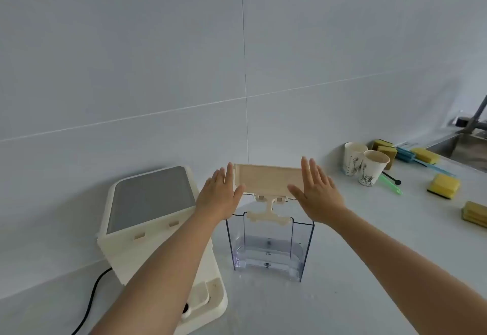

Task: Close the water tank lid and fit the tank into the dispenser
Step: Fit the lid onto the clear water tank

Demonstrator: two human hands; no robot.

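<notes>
The clear water tank [270,247] stands on the surface [369,255], just right of the dispenser [147,218], its cream lid [267,180] raised upright. The left hand [220,197] and right hand [317,192], fingers spread flat, flank the lid's two ends, gripping nothing. No legible writing shows on tank or dispenser.

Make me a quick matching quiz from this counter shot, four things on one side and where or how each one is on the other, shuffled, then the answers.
Things:
1. tank lid
2. water tank
3. dispenser
4. paper cups

Descriptions:
A. clear, standing on the counter, top open
B. cream body with a grey top, left of the tank
C. raised upright between the left hand and right hand
D. by the wall, right of the tank

Pairs: 1-C, 2-A, 3-B, 4-D
</notes>
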